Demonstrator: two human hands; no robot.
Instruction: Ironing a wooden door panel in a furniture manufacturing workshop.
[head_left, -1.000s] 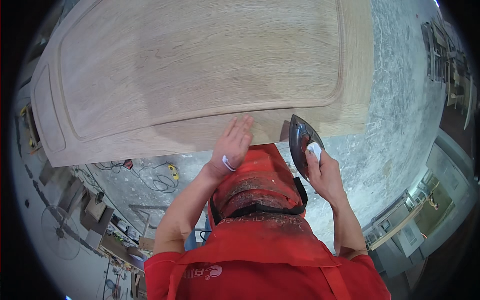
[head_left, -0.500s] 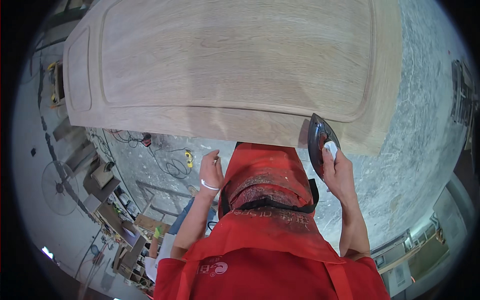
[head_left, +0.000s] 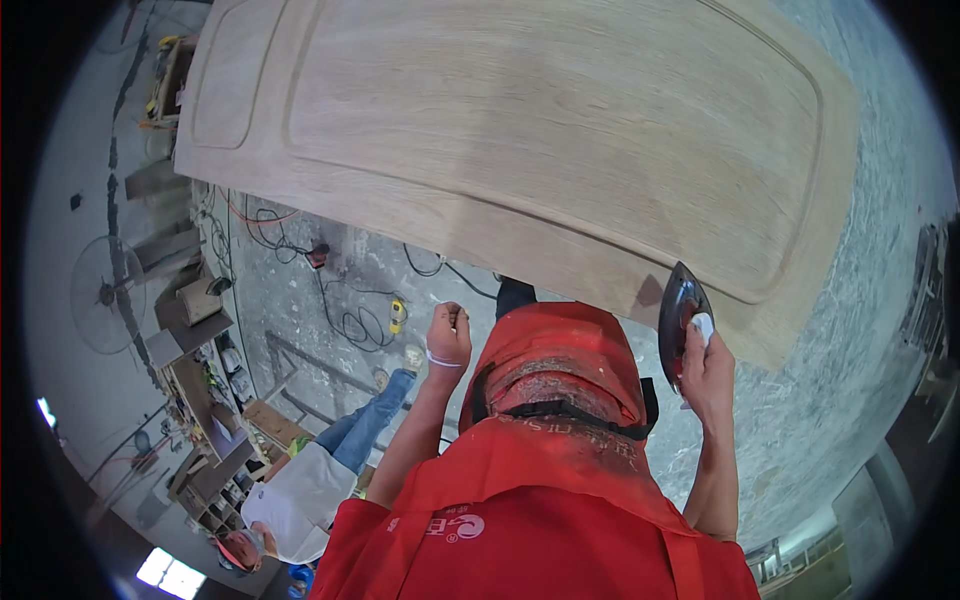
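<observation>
In my right hand [head_left: 709,371] is an iron [head_left: 683,320] with a dark pointed soleplate, gripped by its handle and tipped up on its edge. Its tip is over the near edge of a pale wooden door panel [head_left: 640,150] with routed oval-cornered frames. A small white piece [head_left: 703,325] shows by my right thumb. My left hand [head_left: 449,332], with a white band at the wrist, hangs just below the panel's near edge. Its fingers are curled in and nothing shows in them. I wear a stained red apron [head_left: 560,370].
A yellow tool [head_left: 398,315] and looping black cables [head_left: 355,325] lie on the grey floor to the left. Another person in a white shirt [head_left: 300,500] and jeans is at the lower left, by cluttered shelves [head_left: 225,420]. A wire-guard fan [head_left: 106,294] stands farther left.
My view has turned, so the panel sits tilted and farther right. The iron stays in my right hand at the panel's near edge. My left fingers have curled in. The other person shows more fully.
</observation>
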